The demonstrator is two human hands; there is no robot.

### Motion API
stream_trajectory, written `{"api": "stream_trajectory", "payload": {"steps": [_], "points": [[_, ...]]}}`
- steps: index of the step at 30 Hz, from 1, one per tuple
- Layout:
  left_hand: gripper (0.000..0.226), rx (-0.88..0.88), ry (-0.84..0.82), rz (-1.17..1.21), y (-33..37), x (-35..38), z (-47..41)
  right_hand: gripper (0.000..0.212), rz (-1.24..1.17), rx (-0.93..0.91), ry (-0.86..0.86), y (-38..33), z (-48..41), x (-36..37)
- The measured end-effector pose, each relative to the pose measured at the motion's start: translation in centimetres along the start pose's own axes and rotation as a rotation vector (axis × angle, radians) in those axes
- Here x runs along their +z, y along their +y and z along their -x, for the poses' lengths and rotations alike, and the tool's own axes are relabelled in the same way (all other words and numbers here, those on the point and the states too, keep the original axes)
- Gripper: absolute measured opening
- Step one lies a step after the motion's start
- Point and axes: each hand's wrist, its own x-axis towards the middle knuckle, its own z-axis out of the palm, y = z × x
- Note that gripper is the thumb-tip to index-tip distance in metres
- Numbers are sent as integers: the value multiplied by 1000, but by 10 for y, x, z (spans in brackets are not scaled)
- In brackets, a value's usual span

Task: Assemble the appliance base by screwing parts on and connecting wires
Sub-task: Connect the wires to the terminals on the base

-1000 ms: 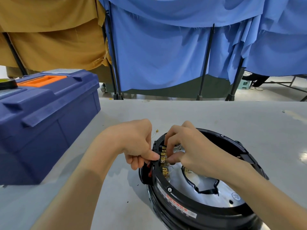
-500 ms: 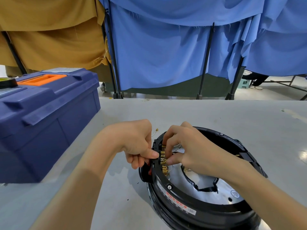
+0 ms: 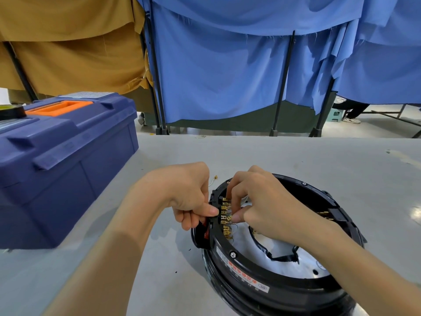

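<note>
Brass terminals [image 3: 225, 218] stood in a row on the appliance base [image 3: 273, 290] rim. Left hand [image 3: 182, 192] gripped that rim; right hand [image 3: 262, 201] pinched one terminal. Wiring judged unfinished.

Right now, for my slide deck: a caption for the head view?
Left hand grips the appliance base; right hand pinches at its brass terminals.

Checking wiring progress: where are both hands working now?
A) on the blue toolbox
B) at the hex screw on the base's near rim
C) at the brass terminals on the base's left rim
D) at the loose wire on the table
C: the left hand grips the appliance base rim from outside while the right hand pinches at the brass terminals.
</note>
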Motion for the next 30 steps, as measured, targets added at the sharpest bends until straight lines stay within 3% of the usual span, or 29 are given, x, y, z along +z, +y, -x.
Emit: {"api": "stream_trajectory", "payload": {"steps": [30], "points": [[31,-15,-21,-1,3,2,1,37,-15,80,88,3,-3,14]]}}
